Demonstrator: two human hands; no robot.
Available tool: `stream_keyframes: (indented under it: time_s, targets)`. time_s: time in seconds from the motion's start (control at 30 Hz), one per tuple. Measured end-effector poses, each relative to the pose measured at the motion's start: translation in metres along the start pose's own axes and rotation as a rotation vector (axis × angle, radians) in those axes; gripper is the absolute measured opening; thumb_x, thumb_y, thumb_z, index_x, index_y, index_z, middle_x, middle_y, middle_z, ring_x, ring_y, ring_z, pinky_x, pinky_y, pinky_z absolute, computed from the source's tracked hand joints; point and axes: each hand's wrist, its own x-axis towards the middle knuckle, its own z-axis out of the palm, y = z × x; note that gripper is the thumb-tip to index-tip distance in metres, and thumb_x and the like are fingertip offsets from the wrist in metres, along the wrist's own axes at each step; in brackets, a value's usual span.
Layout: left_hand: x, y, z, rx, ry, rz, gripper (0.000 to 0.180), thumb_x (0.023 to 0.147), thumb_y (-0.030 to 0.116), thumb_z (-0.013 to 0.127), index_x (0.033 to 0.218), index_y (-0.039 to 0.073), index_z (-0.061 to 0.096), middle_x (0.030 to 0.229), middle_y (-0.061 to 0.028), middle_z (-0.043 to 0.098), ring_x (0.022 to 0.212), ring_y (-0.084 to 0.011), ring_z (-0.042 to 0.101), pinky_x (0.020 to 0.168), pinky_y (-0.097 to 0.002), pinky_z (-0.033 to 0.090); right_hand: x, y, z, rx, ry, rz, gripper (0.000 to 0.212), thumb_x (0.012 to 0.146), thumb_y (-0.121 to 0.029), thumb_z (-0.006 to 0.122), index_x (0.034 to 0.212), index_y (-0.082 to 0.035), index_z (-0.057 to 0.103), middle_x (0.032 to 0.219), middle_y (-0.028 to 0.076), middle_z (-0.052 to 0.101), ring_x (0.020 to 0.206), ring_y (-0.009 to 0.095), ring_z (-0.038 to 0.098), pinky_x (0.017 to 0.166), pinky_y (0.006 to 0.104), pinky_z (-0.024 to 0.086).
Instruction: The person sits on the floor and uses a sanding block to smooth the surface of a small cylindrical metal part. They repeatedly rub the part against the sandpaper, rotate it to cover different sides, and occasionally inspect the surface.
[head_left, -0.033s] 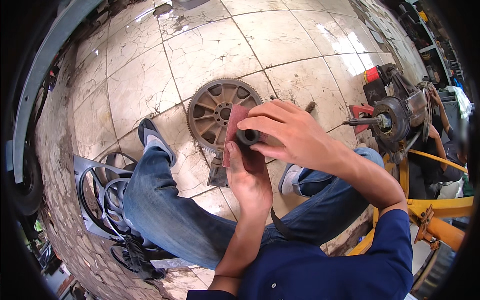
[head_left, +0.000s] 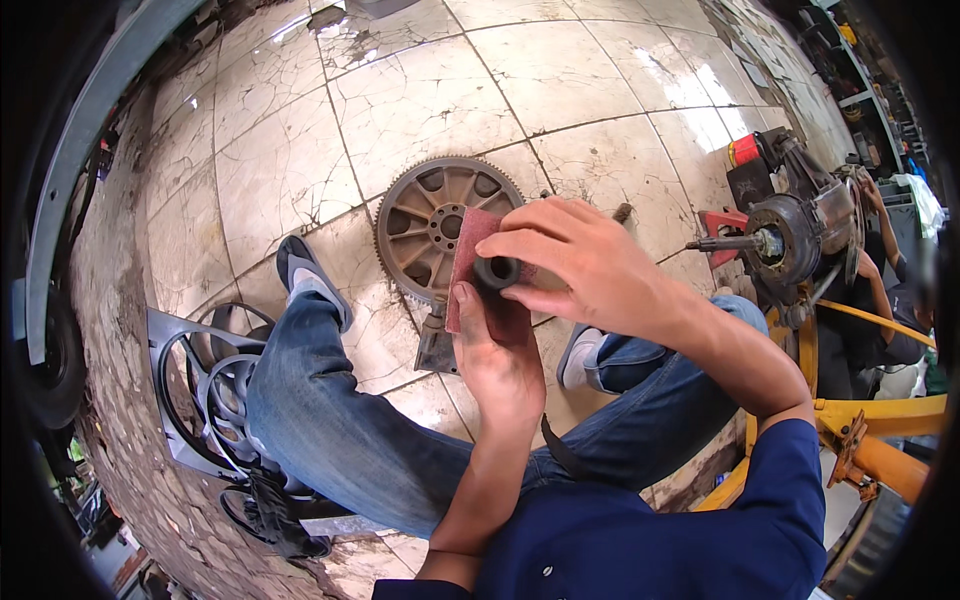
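My left hand comes up from below, its thumb pressing a reddish-brown sheet of sandpaper against its fingers, which are mostly hidden behind it. A short dark hollow metal cylinder lies against the sandpaper with its open end toward me. Thumb and fingers of my right hand close round that cylinder from the right. Beyond both hands, a spoked metal wheel with a toothed rim rests flat on the tiles. Partly under my left hand's line stands a small metal part with a flat base.
Grey round-framed panels and a black cloth-like bundle lie by my left leg. At right are a machine housing with a shaft, a yellow metal frame and another person's arm. Cracked floor tiles stretch ahead.
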Motion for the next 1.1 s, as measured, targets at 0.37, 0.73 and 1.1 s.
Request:
stream_keyframes:
  time_s: [0.37,0.73,1.1]
  targets:
    - [0.007,-0.001,-0.001,0.046,0.035,0.005,0.048,0.108,0.032,0.037,0.143,-0.002,0.041,0.141,-0.0143,0.050,0.132,-0.0233,0.048,0.113,-0.0409,0.036,0.006,0.001,0.004,-0.073,0.026,-0.027,0.040,0.077,-0.023,0.076,0.112,-0.012,0.060,0.106,0.007,0.062,0.103,0.028,0.062,0.089,0.0391,0.046]
    - [0.006,-0.004,-0.002,-0.002,0.041,0.015,0.044,0.107,0.031,0.044,0.139,0.000,0.044,0.136,-0.0122,0.055,0.127,-0.0216,0.053,0.111,-0.0404,0.039,0.004,0.015,-0.006,-0.102,-0.023,0.107,0.038,0.081,-0.026,0.075,0.111,-0.010,0.059,0.104,0.010,0.060,0.100,0.029,0.061,0.089,0.0419,0.046]
    - [0.007,-0.002,0.004,0.097,-0.009,0.006,0.047,0.107,0.030,0.043,0.141,-0.002,0.043,0.138,-0.0143,0.054,0.128,-0.0254,0.053,0.113,-0.0424,0.037,0.001,0.014,-0.009,0.069,-0.059,0.153,0.043,0.080,-0.021,0.075,0.118,-0.009,0.059,0.110,0.011,0.060,0.104,0.032,0.059,0.092,0.0425,0.046]
